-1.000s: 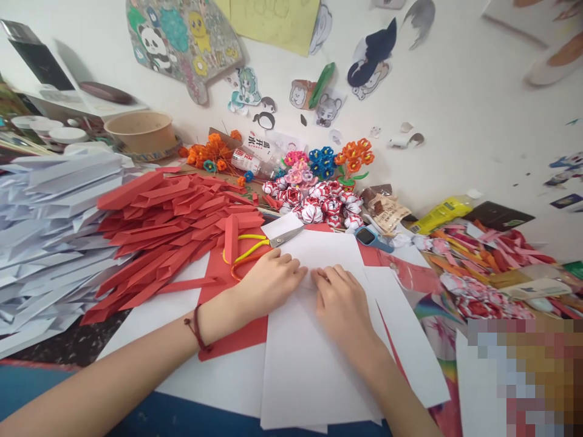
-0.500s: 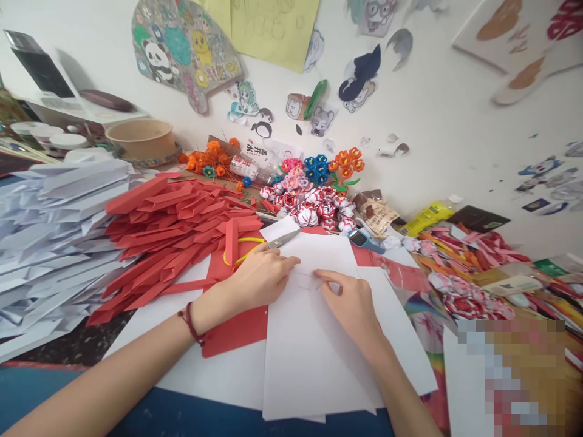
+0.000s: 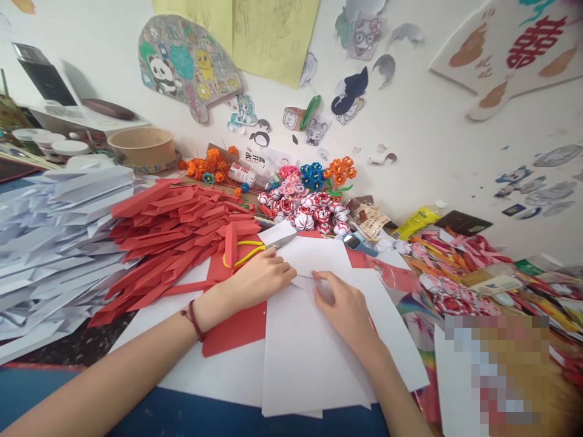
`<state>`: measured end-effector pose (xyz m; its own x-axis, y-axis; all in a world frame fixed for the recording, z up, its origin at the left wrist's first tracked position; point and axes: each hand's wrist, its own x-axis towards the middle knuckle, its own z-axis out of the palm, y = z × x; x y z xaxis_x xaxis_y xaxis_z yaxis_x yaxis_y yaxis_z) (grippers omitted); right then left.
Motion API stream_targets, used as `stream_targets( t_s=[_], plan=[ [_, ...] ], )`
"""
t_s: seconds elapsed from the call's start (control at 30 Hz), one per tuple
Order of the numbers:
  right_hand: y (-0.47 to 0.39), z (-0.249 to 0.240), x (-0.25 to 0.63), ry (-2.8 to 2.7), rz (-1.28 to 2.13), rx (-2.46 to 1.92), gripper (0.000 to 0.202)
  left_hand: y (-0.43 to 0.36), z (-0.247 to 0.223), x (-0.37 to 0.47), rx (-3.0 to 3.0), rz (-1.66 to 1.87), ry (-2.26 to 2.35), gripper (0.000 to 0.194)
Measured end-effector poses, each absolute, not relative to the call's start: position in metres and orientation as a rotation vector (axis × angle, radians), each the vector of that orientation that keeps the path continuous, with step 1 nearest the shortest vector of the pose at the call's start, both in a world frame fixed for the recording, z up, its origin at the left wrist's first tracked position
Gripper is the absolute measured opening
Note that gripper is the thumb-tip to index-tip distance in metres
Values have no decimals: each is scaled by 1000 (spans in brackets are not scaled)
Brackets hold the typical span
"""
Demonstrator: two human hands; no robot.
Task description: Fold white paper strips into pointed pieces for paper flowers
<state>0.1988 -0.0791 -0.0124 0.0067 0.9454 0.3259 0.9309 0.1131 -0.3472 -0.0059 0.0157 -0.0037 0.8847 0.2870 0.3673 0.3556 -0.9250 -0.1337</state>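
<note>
Both hands meet over white sheets at a small strip of white paper. My left hand has its fingers curled together on the strip's left end. At the right end, the thumb and index finger of my right hand close on the paper. Scissors with yellow handles lie just beyond my left hand, blades pointing right. A folded red piece rests across the handles. Red paper shows beneath my left wrist.
On the left are heaps of folded white strips and red strips. Red-and-white paper flowers and a blue watch lie behind the sheets. Coloured strips and a yellow packet are at the right.
My left fingers have curled in and my left hand has shifted slightly, uncovering more of the scissors. The small strip shows more clearly between the hands. The camera view has turned slightly right.
</note>
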Motion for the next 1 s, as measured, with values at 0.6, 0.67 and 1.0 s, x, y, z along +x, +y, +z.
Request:
stream_targets(
  t_s=[0.6,0.67,1.0],
  plan=[
    [-73,-20,197,-1918,75,-1673,18,11,0,-4,-3015,-605,-932,19],
    [-72,-19,196,-1866,142,-1691,16,11,-3,-4,-3022,-660,-951,18],
    [-67,-16,192,-1707,256,-1715,18,18,-12,-1,-3091,-905,-1158,14]
  ],
)
